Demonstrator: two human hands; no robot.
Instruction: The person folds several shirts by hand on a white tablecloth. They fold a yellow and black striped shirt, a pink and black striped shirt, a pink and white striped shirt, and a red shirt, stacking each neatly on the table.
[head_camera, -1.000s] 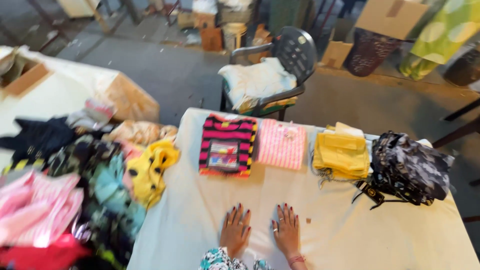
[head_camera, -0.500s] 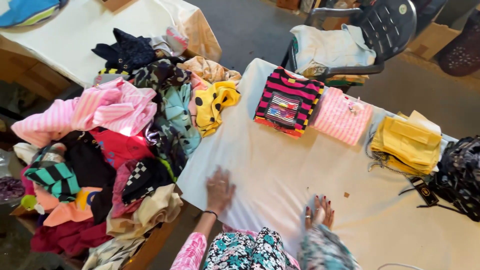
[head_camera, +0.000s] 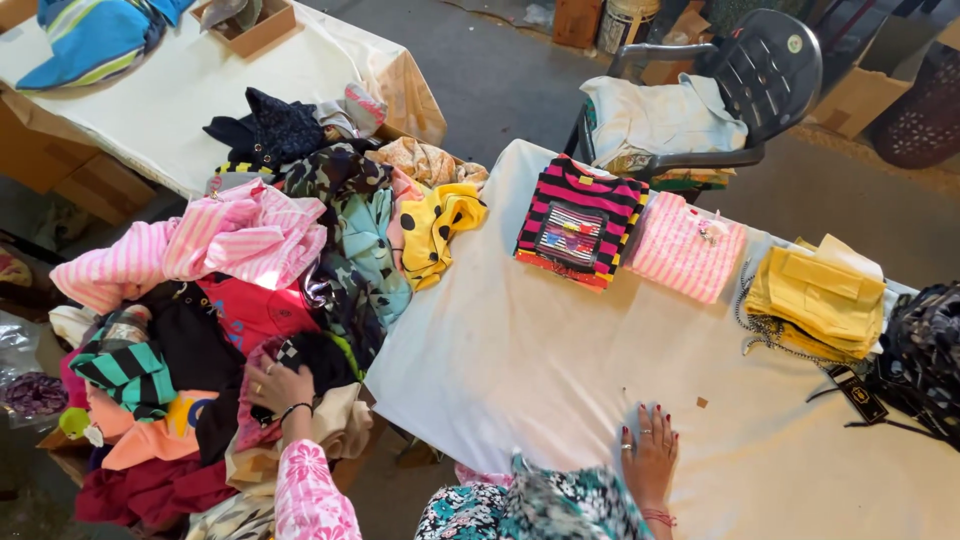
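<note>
The left hand (head_camera: 275, 385), lower left, closes its fingers on a dark checkered garment (head_camera: 300, 355) in the soft, crumpled clothes pile (head_camera: 240, 290). The right hand (head_camera: 650, 455) lies spread flat on the smooth white tablecloth (head_camera: 520, 350), its wrist cut off below.

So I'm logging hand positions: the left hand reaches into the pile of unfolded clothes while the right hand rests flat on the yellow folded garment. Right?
Not quite. In the head view the right hand rests flat on the white tablecloth, well away from the yellow folded garment. The left hand does reach into the clothes pile.

Bright even daylight, soft shadows, sunlit patch on pink striped garment (head_camera: 250, 235), edges perhaps slightly blurred.
</note>
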